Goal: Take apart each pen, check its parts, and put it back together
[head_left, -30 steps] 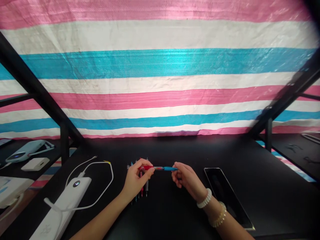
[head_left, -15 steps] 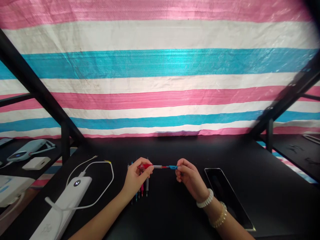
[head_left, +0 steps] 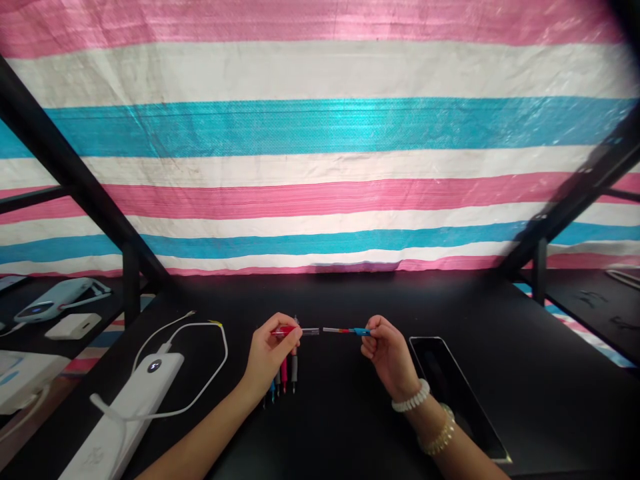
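Between thumb and fingers, my left hand [head_left: 273,350] pinches a red pen barrel [head_left: 285,331] whose clear end [head_left: 311,331] points right. Across a narrow gap, my right hand [head_left: 385,347] is closed on the blue end piece [head_left: 361,331] of a pen. A thin refill [head_left: 333,329], pale with a red stretch, sticks out of that piece toward the barrel. The refill and the barrel are nearly in line but apart. Under and behind my left hand lie several pens [head_left: 285,375] side by side on the black table, partly covered by the hand.
A black phone [head_left: 457,393] lies beside my right forearm. To the left are a white power bank [head_left: 135,407] and its looped white cable [head_left: 225,353]. Dark frame bars [head_left: 95,213] slope down at both sides, with a striped sheet [head_left: 320,127] behind.
My right hand has moved a little right, and the refill has come fully out of the barrel, leaving a gap. My left hand has shifted slightly left.
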Demonstrator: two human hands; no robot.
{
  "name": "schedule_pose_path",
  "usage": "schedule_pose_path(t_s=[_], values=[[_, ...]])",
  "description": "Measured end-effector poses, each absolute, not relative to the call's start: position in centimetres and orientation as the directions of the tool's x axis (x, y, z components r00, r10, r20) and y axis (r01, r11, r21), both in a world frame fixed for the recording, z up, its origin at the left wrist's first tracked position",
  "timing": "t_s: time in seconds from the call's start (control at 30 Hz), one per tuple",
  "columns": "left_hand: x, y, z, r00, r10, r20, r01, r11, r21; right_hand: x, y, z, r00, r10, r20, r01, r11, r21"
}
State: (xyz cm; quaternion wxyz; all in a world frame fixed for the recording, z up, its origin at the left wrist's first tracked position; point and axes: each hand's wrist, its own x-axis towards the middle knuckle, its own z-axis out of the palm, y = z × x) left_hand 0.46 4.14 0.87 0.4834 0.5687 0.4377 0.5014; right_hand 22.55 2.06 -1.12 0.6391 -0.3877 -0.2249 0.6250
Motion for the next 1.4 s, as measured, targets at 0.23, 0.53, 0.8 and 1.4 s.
schedule_pose_path(t_s=[0.23, 0.53, 0.8, 1.4], values=[[0.4, 4.2, 0.7, 0.104, 0.984, 0.144, -0.030, -0.141, 0.990, 22.5, 2.0, -1.0, 0.145, 0.973, -0.180, -0.613, -0.055, -0.788], [0.4, 4.3, 0.6, 0.118, 0.984, 0.131, -0.040, -0.127, 0.991, 22.5, 2.0, -1.1, 0.149, 0.980, -0.132, -0.590, -0.019, -0.807], [0.4, 4.2, 0.5, 0.146, 0.982, 0.123, -0.042, -0.118, 0.992, 22.3, 1.9, -1.1, 0.145, 0.986, -0.085, -0.574, 0.014, -0.819], [0.7, 4.0, 0.3, 0.179, 0.980, 0.087, -0.008, -0.087, 0.996, 20.8, 0.9, -0.7, 0.010, 0.993, 0.115, 0.015, 0.115, -0.993]])
